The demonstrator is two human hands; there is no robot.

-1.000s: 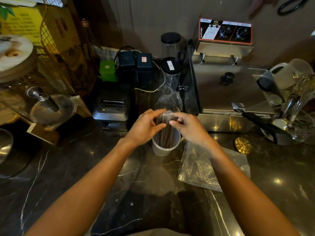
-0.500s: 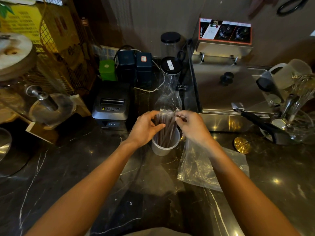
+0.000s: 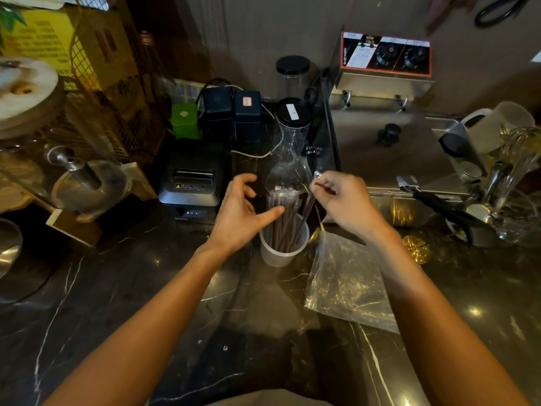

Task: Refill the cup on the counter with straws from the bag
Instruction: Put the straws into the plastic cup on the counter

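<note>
A translucent plastic cup (image 3: 278, 254) stands on the dark marble counter (image 3: 146, 288), holding several dark brown wrapped straws (image 3: 282, 218) upright. My left hand (image 3: 241, 213) hovers just left of the straws, fingers loosely spread and thumb pointing toward them, holding nothing. My right hand (image 3: 341, 200) is to the right of the cup and pinches the top of one straw (image 3: 307, 209) that leans out of the bundle. A clear plastic bag (image 3: 348, 282) lies flat on the counter under my right forearm.
A black receipt printer (image 3: 191, 180) sits behind and left of the cup. A clear bottle with a black cap (image 3: 291, 133) stands right behind the straws. A steel fryer (image 3: 389, 148) and a utensil rack (image 3: 503, 177) fill the right side.
My left hand has let go of the straw tops and drawn back to the left, opening. My right hand has moved right, pulling one straw's top with it.
</note>
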